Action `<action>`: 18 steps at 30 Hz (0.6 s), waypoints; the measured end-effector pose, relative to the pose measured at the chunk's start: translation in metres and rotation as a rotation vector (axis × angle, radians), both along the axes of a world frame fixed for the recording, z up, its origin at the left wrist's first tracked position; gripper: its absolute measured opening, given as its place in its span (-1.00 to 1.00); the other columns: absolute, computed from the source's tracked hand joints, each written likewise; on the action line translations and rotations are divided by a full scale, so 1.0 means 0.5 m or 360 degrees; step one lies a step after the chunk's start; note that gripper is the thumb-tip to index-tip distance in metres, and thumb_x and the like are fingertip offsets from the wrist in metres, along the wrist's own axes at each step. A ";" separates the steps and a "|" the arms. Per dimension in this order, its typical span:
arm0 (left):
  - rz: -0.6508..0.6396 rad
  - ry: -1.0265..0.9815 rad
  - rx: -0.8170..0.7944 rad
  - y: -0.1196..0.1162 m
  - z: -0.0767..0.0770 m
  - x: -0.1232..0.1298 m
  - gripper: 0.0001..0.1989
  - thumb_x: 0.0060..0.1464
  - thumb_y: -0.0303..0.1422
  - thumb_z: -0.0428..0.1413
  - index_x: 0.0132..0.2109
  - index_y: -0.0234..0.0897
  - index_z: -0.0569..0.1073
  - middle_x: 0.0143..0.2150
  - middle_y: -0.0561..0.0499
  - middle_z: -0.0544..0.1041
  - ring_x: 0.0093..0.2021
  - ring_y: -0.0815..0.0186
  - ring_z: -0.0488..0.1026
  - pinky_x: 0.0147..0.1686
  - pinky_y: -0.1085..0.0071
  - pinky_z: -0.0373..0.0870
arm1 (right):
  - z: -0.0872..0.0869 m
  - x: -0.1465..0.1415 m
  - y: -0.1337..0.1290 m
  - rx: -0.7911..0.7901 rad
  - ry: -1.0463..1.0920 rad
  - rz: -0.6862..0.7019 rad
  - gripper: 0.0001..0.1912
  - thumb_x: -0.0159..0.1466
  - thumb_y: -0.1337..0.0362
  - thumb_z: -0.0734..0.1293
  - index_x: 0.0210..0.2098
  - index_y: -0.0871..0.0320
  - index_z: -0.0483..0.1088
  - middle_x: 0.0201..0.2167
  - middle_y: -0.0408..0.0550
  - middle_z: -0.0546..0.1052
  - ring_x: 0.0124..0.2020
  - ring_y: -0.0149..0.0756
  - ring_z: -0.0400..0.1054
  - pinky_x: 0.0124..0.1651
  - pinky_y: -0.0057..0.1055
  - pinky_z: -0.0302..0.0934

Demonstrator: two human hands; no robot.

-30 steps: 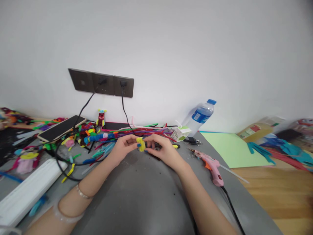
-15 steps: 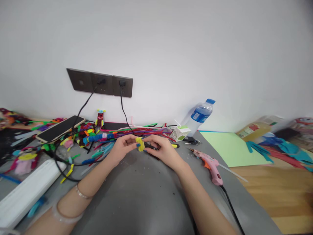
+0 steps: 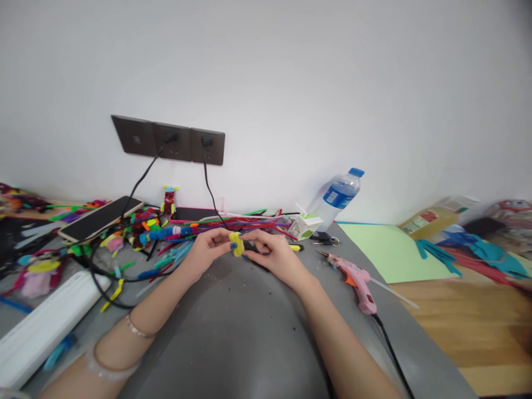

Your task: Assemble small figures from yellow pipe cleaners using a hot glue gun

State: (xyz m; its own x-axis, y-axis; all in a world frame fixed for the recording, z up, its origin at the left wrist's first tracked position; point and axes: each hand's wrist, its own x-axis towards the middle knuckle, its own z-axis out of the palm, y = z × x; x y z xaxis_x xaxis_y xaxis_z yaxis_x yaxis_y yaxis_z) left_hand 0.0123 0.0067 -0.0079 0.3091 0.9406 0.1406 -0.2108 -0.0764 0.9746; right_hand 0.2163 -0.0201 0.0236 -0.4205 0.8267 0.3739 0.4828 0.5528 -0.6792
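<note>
Between my two hands, above the grey table [image 3: 233,332], is a small yellow fuzzy piece [image 3: 236,244] that looks like coiled pipe cleaner. My left hand [image 3: 210,249] pinches it from the left with thumb and fingers. From the right, my right hand [image 3: 272,255] closes its thumb and fingertips on the same piece. A dark, narrow object shows beneath the right fingers; whether it is held or lies behind them I cannot tell. Beyond the hands, loose pipe cleaners [image 3: 261,221] in many colours lie along the wall.
At right lie a pink glue gun [image 3: 357,280] with a black cord, keys [image 3: 325,239] and a green sheet [image 3: 382,252]. A drink carton [image 3: 305,226] and water bottle [image 3: 338,198] stand behind. Left are a phone [image 3: 102,218], fuzzy dolls [image 3: 39,274], cables and a white bar [image 3: 50,327].
My hands keep hold of the yellow piece in nearly the same pose. The whole view has shifted very slightly.
</note>
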 end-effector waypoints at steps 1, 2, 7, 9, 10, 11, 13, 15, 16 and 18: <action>0.0000 0.0003 0.0000 0.000 0.000 0.000 -0.66 -0.12 -0.21 0.40 -0.26 -0.35 0.57 -0.30 -0.11 0.66 -0.31 0.24 0.57 -0.24 0.35 0.48 | 0.000 0.000 0.000 0.0002 0.0001 0.0000 -0.73 0.26 0.34 0.37 -0.04 0.13 0.48 -0.56 -0.32 0.02 -0.55 -0.45 -0.06 -0.44 -0.51 -0.09; 0.0001 0.0008 0.0001 0.000 -0.001 0.000 -0.66 -0.12 -0.21 0.40 -0.25 -0.35 0.58 -0.30 -0.11 0.66 -0.31 0.24 0.56 -0.24 0.35 0.48 | 0.000 0.000 0.000 0.0002 0.0002 0.0000 -0.74 0.26 0.34 0.37 -0.04 0.14 0.48 -0.56 -0.33 0.01 -0.55 -0.45 -0.06 -0.44 -0.51 -0.09; -0.0005 0.0020 0.0003 0.002 -0.003 -0.002 -0.67 -0.12 -0.22 0.40 -0.25 -0.34 0.58 -0.30 -0.09 0.66 -0.31 0.24 0.56 -0.24 0.36 0.46 | 0.002 -0.001 0.000 -0.0022 0.0014 0.0006 -0.73 0.25 0.34 0.37 -0.04 0.16 0.48 -0.56 -0.33 0.01 -0.56 -0.46 -0.05 -0.44 -0.51 -0.10; -0.0009 0.0013 -0.0004 0.002 -0.005 -0.003 -0.66 -0.12 -0.22 0.40 -0.24 -0.34 0.58 -0.29 -0.09 0.66 -0.30 0.25 0.56 -0.23 0.37 0.46 | 0.003 0.000 0.000 -0.0025 0.0015 0.0011 -0.73 0.25 0.34 0.37 -0.04 0.16 0.48 -0.56 -0.33 0.01 -0.56 -0.46 -0.05 -0.44 -0.51 -0.10; -0.0010 0.0010 -0.0009 0.002 -0.005 -0.003 -0.66 -0.12 -0.22 0.40 -0.23 -0.34 0.58 -0.29 -0.09 0.66 -0.30 0.25 0.56 -0.23 0.38 0.46 | 0.003 0.000 0.000 -0.0026 0.0017 0.0013 -0.73 0.25 0.34 0.37 -0.04 0.16 0.48 -0.56 -0.33 0.01 -0.56 -0.46 -0.05 -0.44 -0.51 -0.10; -0.0009 0.0006 -0.0013 0.002 -0.006 -0.003 -0.66 -0.12 -0.22 0.40 -0.23 -0.34 0.58 -0.30 -0.09 0.66 -0.30 0.26 0.55 -0.23 0.39 0.46 | 0.003 0.000 0.000 -0.0027 0.0017 0.0013 -0.73 0.25 0.34 0.37 -0.04 0.16 0.49 -0.56 -0.33 0.01 -0.56 -0.46 -0.06 -0.44 -0.51 -0.11; -0.0011 0.0005 -0.0017 0.002 -0.006 -0.003 -0.65 -0.13 -0.22 0.41 -0.24 -0.35 0.58 -0.30 -0.09 0.66 -0.30 0.26 0.55 -0.23 0.39 0.46 | 0.003 0.000 0.000 -0.0027 0.0014 0.0009 -0.74 0.25 0.33 0.37 -0.05 0.15 0.49 -0.57 -0.33 0.02 -0.56 -0.45 -0.06 -0.45 -0.51 -0.11; -0.0012 0.0006 -0.0020 0.001 -0.006 -0.002 -0.66 -0.12 -0.22 0.41 -0.24 -0.35 0.58 -0.30 -0.09 0.66 -0.30 0.26 0.55 -0.23 0.39 0.46 | 0.003 0.000 0.000 -0.0030 0.0011 0.0006 -0.74 0.25 0.33 0.37 -0.06 0.15 0.49 -0.57 -0.33 0.02 -0.56 -0.45 -0.06 -0.45 -0.51 -0.11; -0.0010 0.0004 -0.0022 0.000 -0.005 -0.002 -0.66 -0.12 -0.22 0.40 -0.24 -0.35 0.58 -0.30 -0.09 0.66 -0.31 0.26 0.55 -0.23 0.38 0.46 | 0.003 -0.001 0.000 -0.0030 0.0013 0.0007 -0.74 0.25 0.33 0.37 -0.06 0.15 0.49 -0.57 -0.33 0.02 -0.57 -0.45 -0.07 -0.45 -0.50 -0.11; -0.0007 -0.0002 -0.0030 -0.002 -0.003 -0.001 -0.67 -0.12 -0.22 0.40 -0.25 -0.35 0.58 -0.31 -0.09 0.66 -0.31 0.25 0.56 -0.23 0.38 0.47 | 0.004 -0.001 0.001 -0.0030 0.0020 0.0012 -0.75 0.25 0.32 0.37 -0.06 0.16 0.49 -0.58 -0.33 0.01 -0.57 -0.45 -0.08 -0.45 -0.50 -0.12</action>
State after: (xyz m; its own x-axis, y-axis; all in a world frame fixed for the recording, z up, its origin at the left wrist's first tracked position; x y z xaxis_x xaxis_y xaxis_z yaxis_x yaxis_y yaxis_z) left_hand 0.0117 0.0059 -0.0096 0.3132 0.9416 0.1233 -0.2126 -0.0570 0.9755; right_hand 0.2156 -0.0199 0.0254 -0.4222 0.8303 0.3638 0.4697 0.5436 -0.6956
